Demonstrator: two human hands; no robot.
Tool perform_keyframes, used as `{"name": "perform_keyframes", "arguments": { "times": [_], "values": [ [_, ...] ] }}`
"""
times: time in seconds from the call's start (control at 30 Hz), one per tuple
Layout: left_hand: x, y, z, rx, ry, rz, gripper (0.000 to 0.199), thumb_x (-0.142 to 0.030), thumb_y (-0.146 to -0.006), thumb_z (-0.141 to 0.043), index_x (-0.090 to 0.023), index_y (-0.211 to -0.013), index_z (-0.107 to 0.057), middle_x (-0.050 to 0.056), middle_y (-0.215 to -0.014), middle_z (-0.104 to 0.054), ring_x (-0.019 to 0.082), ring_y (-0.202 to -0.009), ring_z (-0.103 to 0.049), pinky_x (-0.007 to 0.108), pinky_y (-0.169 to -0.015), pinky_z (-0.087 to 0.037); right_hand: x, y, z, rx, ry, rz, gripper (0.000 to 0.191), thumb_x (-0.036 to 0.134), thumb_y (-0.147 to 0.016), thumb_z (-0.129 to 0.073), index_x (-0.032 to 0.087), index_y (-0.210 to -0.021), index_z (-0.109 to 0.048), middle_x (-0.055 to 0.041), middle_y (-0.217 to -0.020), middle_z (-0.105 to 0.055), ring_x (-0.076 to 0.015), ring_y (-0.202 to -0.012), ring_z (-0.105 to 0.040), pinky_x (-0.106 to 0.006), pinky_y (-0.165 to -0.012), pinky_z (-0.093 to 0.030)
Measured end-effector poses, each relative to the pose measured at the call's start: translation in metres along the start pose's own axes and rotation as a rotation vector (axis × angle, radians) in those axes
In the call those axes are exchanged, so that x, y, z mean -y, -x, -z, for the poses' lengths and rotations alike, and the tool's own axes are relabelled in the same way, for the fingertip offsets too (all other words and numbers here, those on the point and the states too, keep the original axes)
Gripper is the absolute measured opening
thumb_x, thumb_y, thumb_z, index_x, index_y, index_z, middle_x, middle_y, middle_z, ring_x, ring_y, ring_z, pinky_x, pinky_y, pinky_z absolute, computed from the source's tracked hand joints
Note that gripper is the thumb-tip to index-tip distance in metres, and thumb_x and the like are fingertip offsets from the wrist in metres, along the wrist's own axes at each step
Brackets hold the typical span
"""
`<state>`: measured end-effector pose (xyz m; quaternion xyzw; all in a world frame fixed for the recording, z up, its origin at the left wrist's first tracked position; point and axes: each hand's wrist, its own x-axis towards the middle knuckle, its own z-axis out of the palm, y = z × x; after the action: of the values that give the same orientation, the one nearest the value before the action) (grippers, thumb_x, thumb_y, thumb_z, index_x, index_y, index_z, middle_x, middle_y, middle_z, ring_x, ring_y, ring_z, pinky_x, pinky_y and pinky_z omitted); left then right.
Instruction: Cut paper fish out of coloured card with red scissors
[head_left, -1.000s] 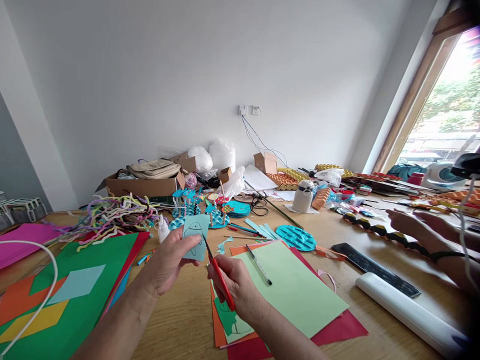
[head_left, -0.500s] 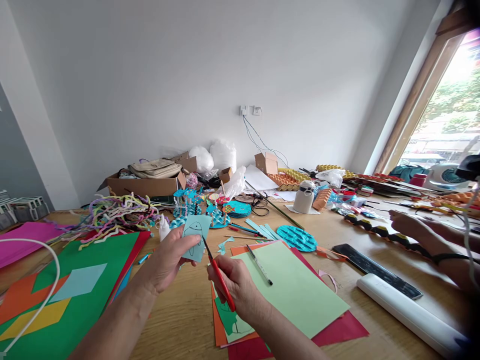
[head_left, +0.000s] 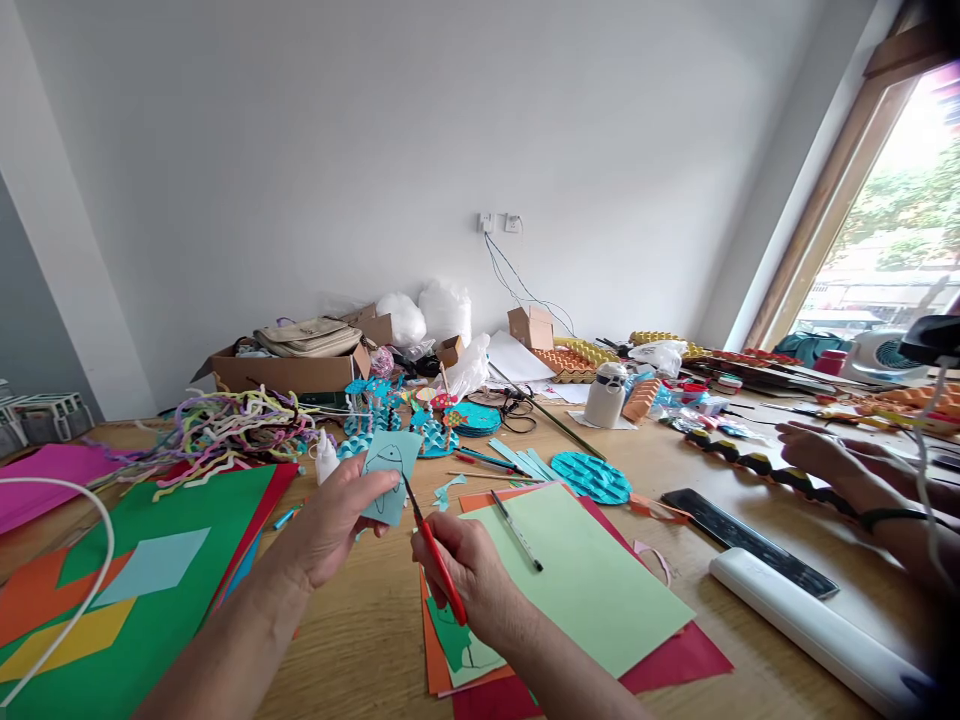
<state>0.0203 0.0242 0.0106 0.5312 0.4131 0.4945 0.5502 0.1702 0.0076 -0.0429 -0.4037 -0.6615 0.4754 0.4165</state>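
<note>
My left hand (head_left: 337, 522) pinches a small light-blue piece of paper (head_left: 391, 458) that carries a fish outline drawn in dark pen. My thumb lies over its front, and the fingers behind it are mostly hidden. In my right hand (head_left: 471, 572) are red-handled scissors (head_left: 442, 570), their dark blades pointing up and left to the right edge of the blue paper. Whether the blades are apart I cannot tell. Beneath my right hand, a green paper with a drawn fish (head_left: 448, 632) lies on a stack topped by a light-green sheet (head_left: 600, 590). A pen (head_left: 517, 530) rests on that sheet.
Green sheets with paper pieces (head_left: 172, 630) lie at left, before tangled pipe cleaners (head_left: 232, 425). A white glue bottle (head_left: 325, 458), a blue textured disc (head_left: 591, 477), a phone (head_left: 750, 540) and a white bar-shaped case (head_left: 810, 620) are around. Another person's hands (head_left: 825, 460) work at right.
The view has shifted very slightly. Both hands, the blue paper and the scissors keep nearly the same position relative to each other.
</note>
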Motion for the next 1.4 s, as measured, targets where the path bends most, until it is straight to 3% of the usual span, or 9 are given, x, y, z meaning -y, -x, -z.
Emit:
{"name": "perform_keyframes", "arguments": {
  "times": [0.2,1.0,1.23,1.4],
  "values": [
    [-0.0025,0.0051,-0.0071,0.027,0.005,0.004,0.022,-0.033,-0.067,-0.062,-0.02,-0.062,-0.046,-0.007,-0.052,-0.043,0.008,-0.048,-0.033,0.018,-0.041,-0.031,0.0044,0.0004,-0.001,0.01,-0.078,-0.016,0.019,0.021,-0.078,-0.042,0.019,-0.059,-0.042,0.0069,-0.04,-0.041,-0.0063,-0.036,-0.035,-0.017,-0.038,-0.03],
    [-0.0001,0.004,-0.0093,-0.004,0.061,0.034,0.02,-0.031,-0.063,-0.064,-0.019,-0.062,-0.048,-0.007,-0.051,-0.043,0.008,-0.047,-0.034,0.017,-0.04,-0.03,0.0073,0.0013,-0.0014,-0.04,-0.056,-0.02,0.02,0.022,-0.076,-0.043,0.019,-0.056,-0.041,0.0082,-0.04,-0.033,-0.0058,-0.035,-0.035,-0.017,-0.035,-0.027],
    [0.0011,0.0032,-0.0045,0.027,0.04,0.005,0.019,-0.036,-0.072,-0.061,-0.021,-0.083,-0.058,-0.006,-0.057,-0.048,0.009,-0.05,-0.039,0.017,-0.041,-0.032,0.0108,0.0011,-0.0002,0.0,-0.11,-0.056,0.024,0.034,-0.076,-0.047,0.018,-0.058,-0.044,0.0081,-0.036,-0.036,-0.0052,-0.033,-0.034,-0.017,-0.035,-0.025],
    [-0.0002,0.0021,-0.006,0.024,0.018,-0.016,0.019,-0.036,-0.07,-0.062,-0.019,-0.078,-0.056,-0.006,-0.052,-0.046,0.008,-0.046,-0.037,0.017,-0.039,-0.031,0.0056,0.0004,0.0003,0.029,-0.13,-0.062,0.032,0.044,-0.079,-0.047,0.017,-0.062,-0.046,0.0074,-0.036,-0.04,-0.0057,-0.033,-0.036,-0.017,-0.036,-0.027]
  ]
}}
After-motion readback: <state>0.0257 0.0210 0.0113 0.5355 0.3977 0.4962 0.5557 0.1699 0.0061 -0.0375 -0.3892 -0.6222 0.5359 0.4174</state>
